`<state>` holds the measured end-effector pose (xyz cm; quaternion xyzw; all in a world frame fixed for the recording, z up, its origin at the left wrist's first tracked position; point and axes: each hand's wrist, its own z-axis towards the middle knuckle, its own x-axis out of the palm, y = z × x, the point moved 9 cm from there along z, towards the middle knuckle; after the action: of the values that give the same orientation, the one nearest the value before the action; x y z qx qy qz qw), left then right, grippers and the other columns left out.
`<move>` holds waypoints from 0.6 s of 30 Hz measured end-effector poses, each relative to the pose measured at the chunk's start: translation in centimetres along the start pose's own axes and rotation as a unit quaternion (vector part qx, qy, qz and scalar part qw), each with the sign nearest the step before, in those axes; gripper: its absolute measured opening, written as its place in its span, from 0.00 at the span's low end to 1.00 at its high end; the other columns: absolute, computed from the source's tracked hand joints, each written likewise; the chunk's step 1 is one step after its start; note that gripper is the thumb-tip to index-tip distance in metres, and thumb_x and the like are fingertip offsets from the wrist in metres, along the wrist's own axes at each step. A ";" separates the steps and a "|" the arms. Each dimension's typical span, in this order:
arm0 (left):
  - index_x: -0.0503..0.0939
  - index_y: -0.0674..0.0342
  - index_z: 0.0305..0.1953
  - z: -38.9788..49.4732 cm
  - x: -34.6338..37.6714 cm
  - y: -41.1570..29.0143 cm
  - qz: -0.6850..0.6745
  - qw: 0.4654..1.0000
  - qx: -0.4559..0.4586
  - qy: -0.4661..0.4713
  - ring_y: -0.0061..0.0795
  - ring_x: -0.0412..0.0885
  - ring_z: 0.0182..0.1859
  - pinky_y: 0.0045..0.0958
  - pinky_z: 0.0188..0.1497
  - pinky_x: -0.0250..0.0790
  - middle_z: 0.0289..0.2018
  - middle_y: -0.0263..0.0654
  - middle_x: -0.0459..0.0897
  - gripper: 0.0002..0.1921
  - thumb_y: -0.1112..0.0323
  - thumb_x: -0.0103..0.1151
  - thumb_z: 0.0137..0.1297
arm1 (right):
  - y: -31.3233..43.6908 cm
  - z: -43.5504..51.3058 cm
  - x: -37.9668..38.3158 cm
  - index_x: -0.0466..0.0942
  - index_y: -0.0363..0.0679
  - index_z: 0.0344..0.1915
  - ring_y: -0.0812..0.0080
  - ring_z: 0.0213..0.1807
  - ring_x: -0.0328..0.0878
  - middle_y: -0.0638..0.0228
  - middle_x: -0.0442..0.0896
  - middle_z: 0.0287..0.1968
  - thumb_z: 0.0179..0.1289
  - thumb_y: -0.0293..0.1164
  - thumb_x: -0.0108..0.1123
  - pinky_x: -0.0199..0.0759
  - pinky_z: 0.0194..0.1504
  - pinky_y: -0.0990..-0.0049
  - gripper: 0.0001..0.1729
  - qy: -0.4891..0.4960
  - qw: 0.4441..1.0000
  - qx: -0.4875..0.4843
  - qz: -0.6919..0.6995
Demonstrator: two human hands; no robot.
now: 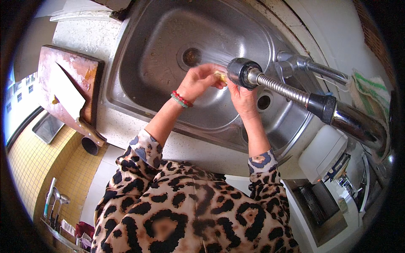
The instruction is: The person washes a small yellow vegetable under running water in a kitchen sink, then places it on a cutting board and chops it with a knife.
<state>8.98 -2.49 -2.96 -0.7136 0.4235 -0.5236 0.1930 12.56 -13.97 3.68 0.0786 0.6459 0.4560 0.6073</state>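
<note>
Over the steel sink basin (158, 60), my left hand (199, 80) pinches a small yellow piece (221, 76), perhaps food; its exact kind is unclear. Red and green bead bracelets (182, 99) circle that wrist. My right hand (243, 99) is just beside it, under the black faucet head (240, 72), which covers its fingertips. Whether those fingers also grip the piece is hidden. Water (215, 58) sprays from the faucet head past my left fingers, towards the drain (191, 58).
A cleaver (68, 90) lies on a wooden cutting board (91, 69) to the left, its handle jutting past the edge. The flexible metal faucet neck (281, 85) reaches in from the right. A striped cloth (368, 95) hangs over the pipe. Nearby are a smaller basin (281, 123) and a white appliance (322, 151).
</note>
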 end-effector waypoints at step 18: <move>0.71 0.71 0.53 -0.1 0.0 -0.9 0.049 0.996 0.032 0.070 0.33 0.81 0.46 0.32 0.49 0.75 0.43 0.44 0.81 0.14 0.76 0.41 0.68 | -1.7 -0.6 0.5 0.75 0.36 0.44 0.51 0.43 0.79 0.52 0.81 0.38 0.60 0.29 0.59 0.71 0.43 0.61 0.13 0.006 0.996 0.076 0.048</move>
<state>9.22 -1.90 -2.25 -0.6472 0.4535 -0.5753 0.2110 12.67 -14.95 2.02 0.1534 0.6776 0.4346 0.5730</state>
